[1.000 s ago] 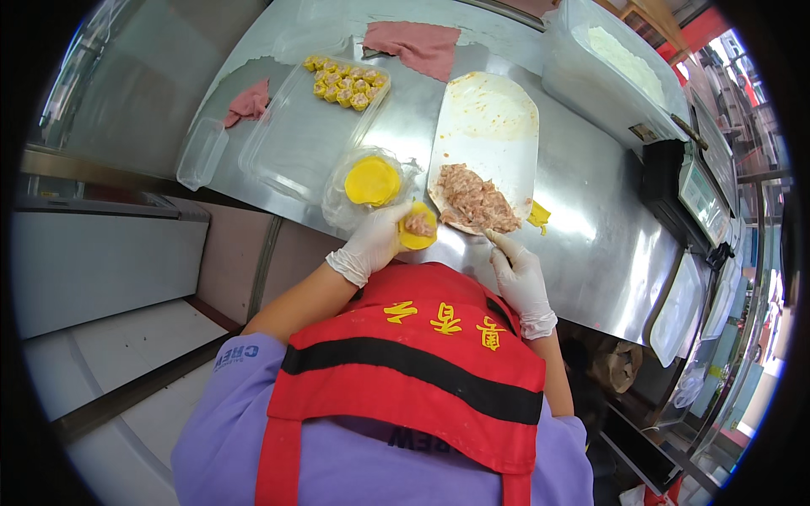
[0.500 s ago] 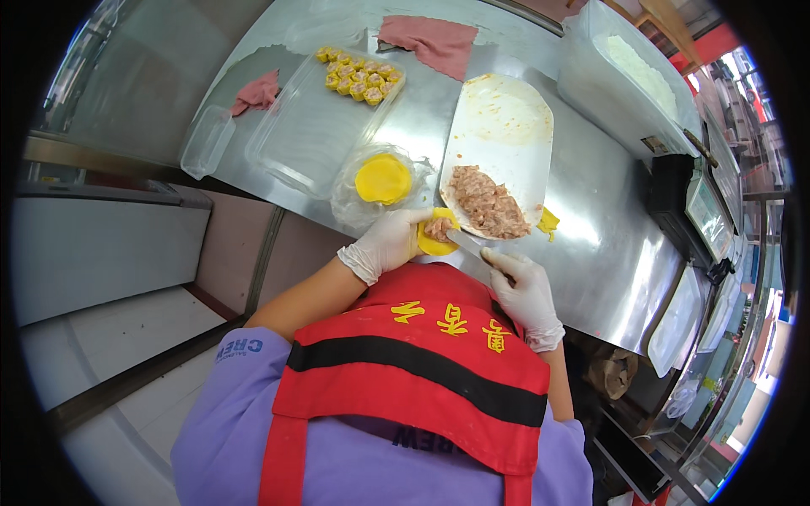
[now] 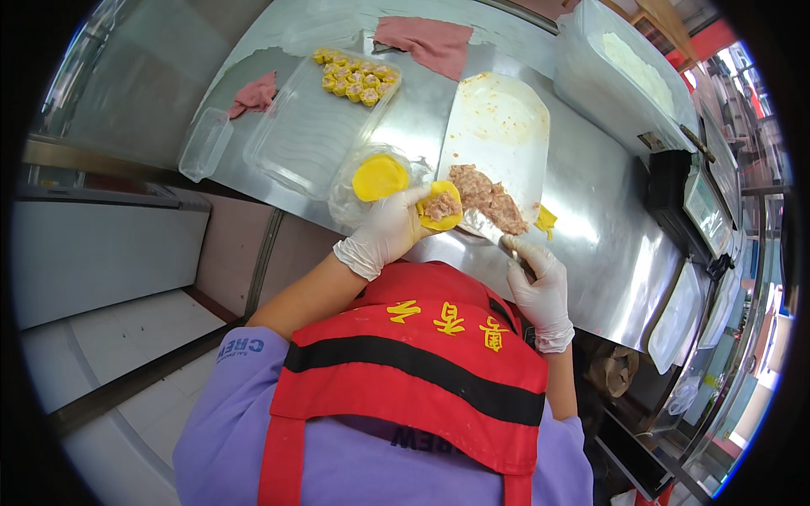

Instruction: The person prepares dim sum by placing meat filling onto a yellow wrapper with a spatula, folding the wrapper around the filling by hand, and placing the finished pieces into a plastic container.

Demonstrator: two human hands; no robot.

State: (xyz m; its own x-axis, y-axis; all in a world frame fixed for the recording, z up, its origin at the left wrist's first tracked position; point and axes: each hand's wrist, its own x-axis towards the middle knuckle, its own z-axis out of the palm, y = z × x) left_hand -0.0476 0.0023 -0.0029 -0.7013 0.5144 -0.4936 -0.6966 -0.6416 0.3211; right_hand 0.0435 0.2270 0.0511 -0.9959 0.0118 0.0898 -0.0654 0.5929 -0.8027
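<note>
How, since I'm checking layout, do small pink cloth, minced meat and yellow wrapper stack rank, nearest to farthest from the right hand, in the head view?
From the right hand:
1. Minced meat, on the white tray
2. Yellow wrapper stack, left of tray
3. Small pink cloth, far left

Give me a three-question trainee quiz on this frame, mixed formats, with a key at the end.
1. What lies on the yellow wrapper in the left hand?
2. True or false: the siu mai dumplings stand at the near end of the clear tray.
3. Which hand holds the flat-bladed spatula: a) left, b) right, c) both?

Key:
1. Pink minced filling.
2. False: the siu mai dumplings stand at the far end of the clear tray.
3. b: the right hand.
</note>
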